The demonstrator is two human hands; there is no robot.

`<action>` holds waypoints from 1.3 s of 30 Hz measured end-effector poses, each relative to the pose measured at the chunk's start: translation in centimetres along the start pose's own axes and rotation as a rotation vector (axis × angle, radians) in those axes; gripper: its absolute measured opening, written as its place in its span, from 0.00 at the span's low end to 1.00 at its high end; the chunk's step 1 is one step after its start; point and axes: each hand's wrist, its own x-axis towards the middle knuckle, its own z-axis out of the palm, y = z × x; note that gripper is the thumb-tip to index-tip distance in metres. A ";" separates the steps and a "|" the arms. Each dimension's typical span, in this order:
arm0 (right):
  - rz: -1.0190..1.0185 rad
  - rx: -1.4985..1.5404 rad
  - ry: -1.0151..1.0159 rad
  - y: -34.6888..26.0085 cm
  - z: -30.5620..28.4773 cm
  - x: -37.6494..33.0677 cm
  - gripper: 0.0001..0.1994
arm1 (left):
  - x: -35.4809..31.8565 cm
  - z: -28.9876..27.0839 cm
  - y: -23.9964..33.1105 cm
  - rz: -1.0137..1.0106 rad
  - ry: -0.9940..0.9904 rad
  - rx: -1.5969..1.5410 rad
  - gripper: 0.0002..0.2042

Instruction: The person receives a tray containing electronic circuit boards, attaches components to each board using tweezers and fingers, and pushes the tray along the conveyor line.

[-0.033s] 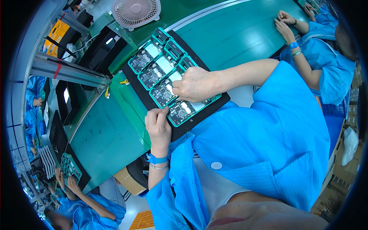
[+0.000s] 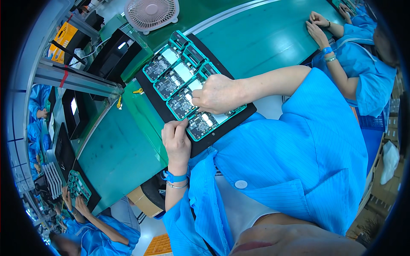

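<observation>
One left hand (image 2: 176, 138), fingers bunched at the edge of teal-framed boards (image 2: 170, 83), one right hand (image 2: 220, 94), fingers curled narrow over them, both grips impossible to tell, boards' markings too small to read, black mat (image 2: 205, 145) beneath, green table (image 2: 121, 149), pink fan (image 2: 151, 13) beyond.

Teal worktop (image 2: 252, 40) is lying bare to the upper right and lower left of the black mat (image 2: 204, 146), leaving passage there, while right hand (image 2: 218, 94) and forearm (image 2: 275, 83) are covering part of the circuit boards (image 2: 169, 83), left hand (image 2: 176, 140) is blocking their near corner, and metal beam (image 2: 81, 80) is obstructing the upper left.
</observation>
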 end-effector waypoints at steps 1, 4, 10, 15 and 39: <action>-0.015 -0.027 0.000 0.0 0.0 0.0 0.12 | 0.0 0.0 0.0 -0.003 -0.001 -0.001 0.13; -0.037 -0.006 0.050 0.0 0.2 -0.1 0.11 | -0.1 0.1 0.1 -0.001 0.001 -0.004 0.13; -0.058 -0.049 0.032 -0.1 0.3 -0.1 0.07 | -0.1 0.1 0.1 -0.003 0.004 -0.009 0.13; -0.056 -0.020 0.032 0.0 0.3 -0.1 0.07 | -0.1 0.1 0.1 0.000 0.007 -0.009 0.14; -0.043 0.020 0.074 0.3 0.3 -0.2 0.08 | 1.2 -0.7 -1.5 0.117 -0.144 -0.107 0.11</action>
